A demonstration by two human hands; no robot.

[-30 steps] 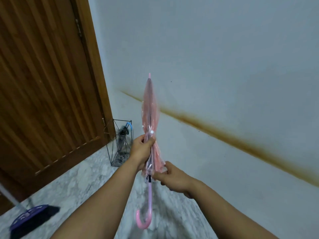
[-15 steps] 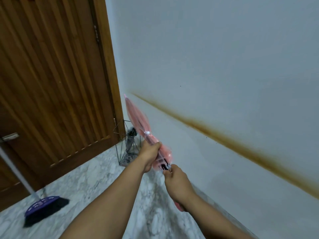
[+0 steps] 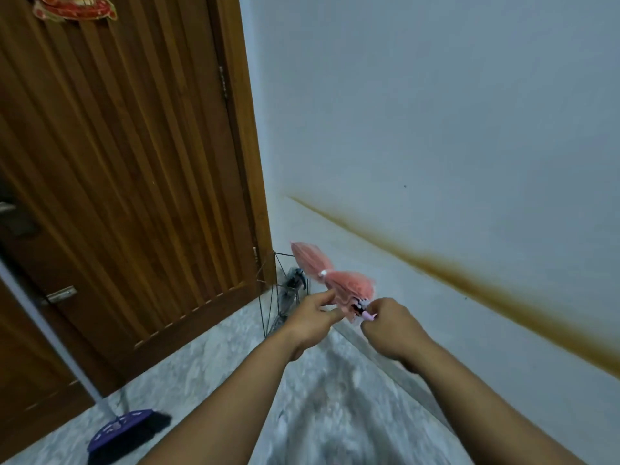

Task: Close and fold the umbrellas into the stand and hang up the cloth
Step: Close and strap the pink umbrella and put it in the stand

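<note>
- The pink umbrella (image 3: pixel 330 280) is lying folded and tilted in the air, its tip pointing up and left towards the stand (image 3: pixel 285 290), its rear end reaching the hands.
- The right hand (image 3: pixel 391 325) is curling round the umbrella's shaft just behind the canopy; the handle is hiding under the fist, with only a pink stub and a dark part showing.
- The left hand (image 3: pixel 310 318) is sitting beside the canopy's lower edge with thumb and fingers partly curled; motion blur is making it hard to say, but it seems to be pinching the fabric.
- The wire stand is sitting on the floor (image 3: pixel 214 374) in the corner between the door (image 3: pixel 127 162) and the wall (image 3: pixel 436 122), holding a dark umbrella (image 3: pixel 295 278) that is showing only its handle clearly.
- A purple broom (image 3: pixel 124 427) is resting on the floor at the lower left, its pole running out of frame.
</note>
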